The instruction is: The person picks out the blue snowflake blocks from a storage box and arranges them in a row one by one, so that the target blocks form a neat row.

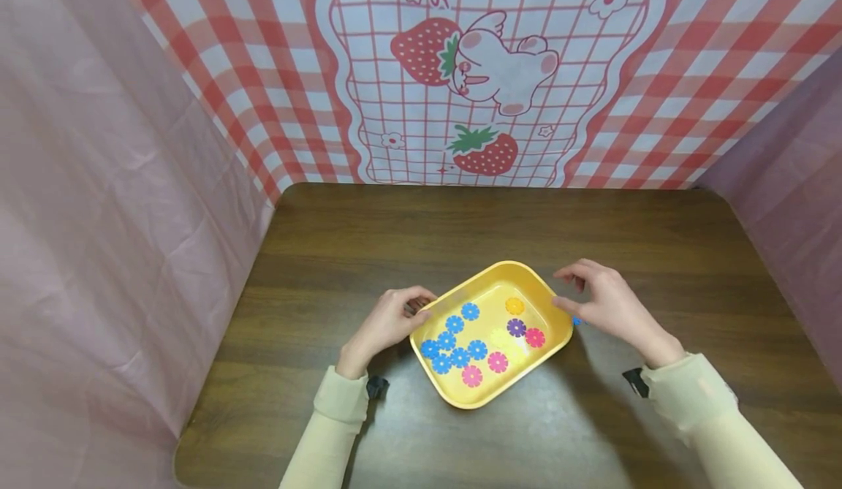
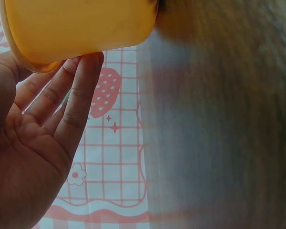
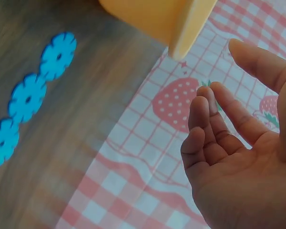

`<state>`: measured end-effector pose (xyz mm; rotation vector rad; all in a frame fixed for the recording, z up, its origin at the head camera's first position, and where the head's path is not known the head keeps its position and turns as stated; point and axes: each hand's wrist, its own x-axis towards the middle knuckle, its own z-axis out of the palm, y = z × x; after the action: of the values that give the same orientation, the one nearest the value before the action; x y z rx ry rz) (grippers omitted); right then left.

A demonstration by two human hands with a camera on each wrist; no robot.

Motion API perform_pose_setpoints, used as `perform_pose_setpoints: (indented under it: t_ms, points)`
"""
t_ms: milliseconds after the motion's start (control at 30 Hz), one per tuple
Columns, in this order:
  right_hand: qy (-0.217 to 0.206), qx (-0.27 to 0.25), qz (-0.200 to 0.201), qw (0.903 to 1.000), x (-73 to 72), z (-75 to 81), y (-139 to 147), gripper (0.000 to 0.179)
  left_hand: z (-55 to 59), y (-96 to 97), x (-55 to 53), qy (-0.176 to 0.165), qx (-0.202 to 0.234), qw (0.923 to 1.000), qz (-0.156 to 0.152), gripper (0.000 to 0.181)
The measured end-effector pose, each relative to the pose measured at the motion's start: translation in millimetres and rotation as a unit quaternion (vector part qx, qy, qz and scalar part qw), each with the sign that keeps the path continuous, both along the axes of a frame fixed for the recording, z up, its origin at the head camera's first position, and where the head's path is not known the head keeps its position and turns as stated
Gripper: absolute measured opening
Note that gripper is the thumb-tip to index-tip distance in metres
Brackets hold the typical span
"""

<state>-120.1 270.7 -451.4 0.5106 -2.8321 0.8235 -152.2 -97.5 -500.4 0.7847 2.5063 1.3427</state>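
A yellow plastic tray (image 1: 506,395) stands at a slant between the hands. It holds flower-shaped notched discs: several blue discs (image 1: 454,324), pink discs (image 1: 498,362), a purple disc (image 1: 516,327), an orange disc (image 1: 514,305) and pale yellow ones. The left hand (image 1: 389,321) grips the tray's left rim, thumb over the edge; in the left wrist view its fingers (image 2: 81,90) touch the outer wall. Just off the right end, the right hand (image 1: 608,306) has loosely bent fingers. A gap shows between it and the tray's rim (image 3: 183,36) in the right wrist view.
Linked blue discs (image 3: 27,99) lie on the wooden table (image 1: 368,240) beside the tray's right end, mostly hidden in the head view. A red-checked cloth (image 1: 250,87) hangs behind the table, with pink curtains (image 1: 131,182) at both sides.
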Motion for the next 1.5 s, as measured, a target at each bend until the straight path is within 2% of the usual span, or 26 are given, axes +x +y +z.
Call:
perform_pose_setpoints:
  t_ms: [433, 700, 1067, 1500]
  points:
    - [-0.016, -0.030, 0.037, 0.9987, -10.6, -13.4, -29, 0.038, -1.4, -0.2, 0.1, -0.007, -0.005, 1.0000, -0.001, 0.021]
    - [-0.070, -0.038, 0.043, 0.9959, -15.0, -20.1, -43, 0.039, -3.1, 0.2, 0.0, -0.003, -0.007, 1.0000, -0.003, 0.022]
    - [-0.099, -0.020, 0.045, 0.9939, -22.6, -27.2, -66, 0.038, -2.3, -1.2, 0.1, -0.003, -0.006, 1.0000, -0.001, 0.021]
    - [-0.093, -0.035, 0.081, 0.9918, -26.6, -41.6, -84, 0.037, -3.3, -1.6, -0.4, 0.000, -0.007, 1.0000, -0.002, 0.022]
